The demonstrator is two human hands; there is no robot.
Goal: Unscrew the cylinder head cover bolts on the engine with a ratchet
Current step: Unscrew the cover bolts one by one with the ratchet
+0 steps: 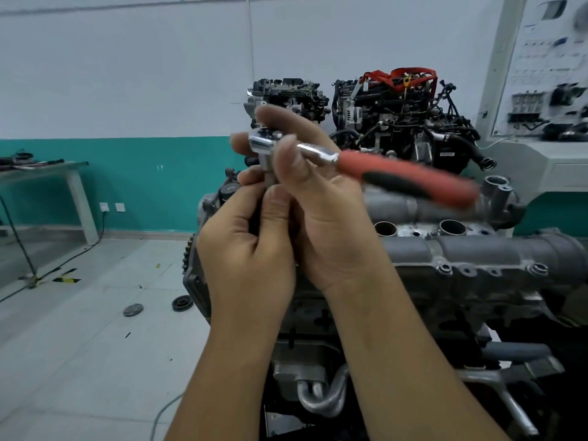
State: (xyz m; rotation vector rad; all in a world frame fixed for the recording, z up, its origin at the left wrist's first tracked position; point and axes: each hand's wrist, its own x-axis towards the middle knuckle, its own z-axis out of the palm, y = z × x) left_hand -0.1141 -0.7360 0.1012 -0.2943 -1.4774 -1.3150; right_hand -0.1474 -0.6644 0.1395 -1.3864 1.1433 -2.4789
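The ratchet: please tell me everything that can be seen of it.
The ratchet has a shiny chrome head and neck, and a red handle with a black insert, blurred. It is held in the air above the engine, handle pointing right and slightly down. The right hand grips its head; the left hand pinches the metal socket hanging under the head.

The ratchet (321, 154) has a glossy, chromed metal head and neck, and a matt orange grip with a black insert that looks like rubbery plastic. The near engine (461, 259) is dull grey cast metal, rough and grainy, with smoother bare-metal pipes low down. The floor (79, 345) is smooth pale tile with a faint sheen.
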